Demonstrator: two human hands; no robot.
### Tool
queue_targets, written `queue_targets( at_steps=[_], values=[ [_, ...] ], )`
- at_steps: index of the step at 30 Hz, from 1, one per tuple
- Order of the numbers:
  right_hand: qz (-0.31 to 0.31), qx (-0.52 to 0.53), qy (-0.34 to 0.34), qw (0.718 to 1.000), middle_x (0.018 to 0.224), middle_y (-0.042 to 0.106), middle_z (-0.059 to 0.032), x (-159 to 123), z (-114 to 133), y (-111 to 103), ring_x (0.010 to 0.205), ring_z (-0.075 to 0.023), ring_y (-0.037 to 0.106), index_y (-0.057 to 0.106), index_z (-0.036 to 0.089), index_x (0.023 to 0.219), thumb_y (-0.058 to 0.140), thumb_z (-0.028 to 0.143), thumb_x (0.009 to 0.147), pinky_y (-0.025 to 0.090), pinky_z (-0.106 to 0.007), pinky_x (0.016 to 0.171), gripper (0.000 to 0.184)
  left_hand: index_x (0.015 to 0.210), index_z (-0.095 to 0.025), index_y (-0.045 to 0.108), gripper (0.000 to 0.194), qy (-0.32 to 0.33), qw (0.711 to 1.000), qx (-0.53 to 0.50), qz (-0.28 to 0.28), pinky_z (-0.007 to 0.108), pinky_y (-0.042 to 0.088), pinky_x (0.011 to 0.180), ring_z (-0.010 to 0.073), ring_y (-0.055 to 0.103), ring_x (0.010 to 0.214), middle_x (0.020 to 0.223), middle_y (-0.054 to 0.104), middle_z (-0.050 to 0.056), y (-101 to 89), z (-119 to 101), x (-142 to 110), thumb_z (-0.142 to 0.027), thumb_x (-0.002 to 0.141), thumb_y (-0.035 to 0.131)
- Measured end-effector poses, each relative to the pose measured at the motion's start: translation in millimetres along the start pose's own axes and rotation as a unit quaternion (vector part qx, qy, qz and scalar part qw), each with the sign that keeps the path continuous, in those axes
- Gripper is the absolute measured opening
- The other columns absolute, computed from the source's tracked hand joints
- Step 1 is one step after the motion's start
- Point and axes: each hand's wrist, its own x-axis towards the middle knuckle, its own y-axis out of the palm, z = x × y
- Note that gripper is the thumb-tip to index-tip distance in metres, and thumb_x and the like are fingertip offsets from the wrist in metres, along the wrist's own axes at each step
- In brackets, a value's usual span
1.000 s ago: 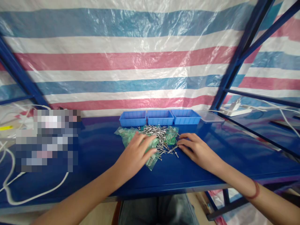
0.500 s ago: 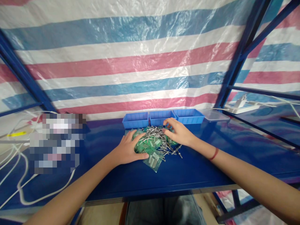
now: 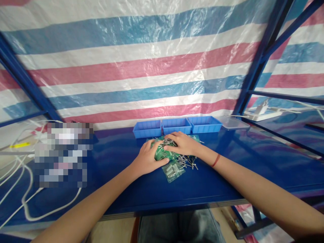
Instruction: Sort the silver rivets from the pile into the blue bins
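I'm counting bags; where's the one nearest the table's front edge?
In the head view, the bag lies below centre, right of the left hand, beside the loose pins.

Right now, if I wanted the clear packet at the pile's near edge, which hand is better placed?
Probably your left hand: its thumb lies right beside the packet. Your right hand sits farther back, spread over the pile of metal pins.

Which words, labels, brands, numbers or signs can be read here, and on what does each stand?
None can be read.
Front clear packet: no legible print.
Three blue bins: no lettering seen.
Yellow strip: too blurred to tell.
Pixelated patch: any text there is hidden.
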Motion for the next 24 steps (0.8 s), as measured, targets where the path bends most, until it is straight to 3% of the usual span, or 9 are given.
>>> queue_targets(
  at_steps=[3,10,16,20,24],
  values=[
    [-0.025,0.022,0.000,0.999,0.093,0.061,-0.0101,0,-2,2,0.091,-0.0215,0.056,0.056,0.016,0.100,0.043,0.051,0.085,0.041,-0.036,0.083,0.040,0.129,-0.025,0.038,0.062,-0.003,1.000,0.002,-0.029,0.046,0.034,0.098,0.0267,0.042,0.114,0.119,0.045,0.010,1.6,-6,3,-0.049,0.074,0.056],
    [-0.077,0.044,0.073,0.993,0.076,0.056,-0.0033,2,-7,0,0.069,-0.0155,0.054,0.049,0.019,0.086,0.037,0.039,0.091,0.039,-0.026,0.065,0.024,0.115,-0.023,0.047,0.046,-0.039,0.997,0.004,-0.064,0.045,0.038,0.091,0.0255,0.048,0.104,0.108,0.052,0.007,4.4,-12,4,-0.043,0.075,0.057],
    [-0.149,0.096,0.071,0.982,0.078,0.057,-0.0037,15,2,-14,0.070,-0.0156,0.054,0.046,0.018,0.091,0.037,0.032,0.090,0.039,-0.027,0.067,0.016,0.109,-0.022,0.050,0.034,-0.036,0.997,-0.017,-0.072,0.045,0.036,0.095,0.0236,0.048,0.106,0.108,0.053,0.007,4.9,-11,4,-0.038,0.079,0.053],
    [-0.139,0.159,0.069,0.975,0.075,0.056,-0.0019,27,16,-16,0.063,-0.0137,0.052,0.045,0.016,0.103,0.037,0.024,0.087,0.040,-0.026,0.064,0.019,0.109,-0.022,0.049,0.038,-0.023,0.995,-0.055,-0.083,0.045,0.031,0.102,0.0242,0.040,0.119,0.121,0.045,0.008,4.0,-11,2,-0.042,0.078,0.055],
    [-0.132,0.191,0.046,0.972,0.086,0.059,-0.0049,35,25,-5,0.073,-0.0147,0.054,0.045,0.016,0.106,0.037,0.016,0.082,0.042,-0.028,0.069,0.025,0.127,-0.021,0.034,0.058,-0.014,0.991,-0.093,-0.093,0.046,0.030,0.103,0.0255,0.037,0.123,0.129,0.040,0.012,4.3,-9,2,-0.047,0.079,0.053]
  ],
)
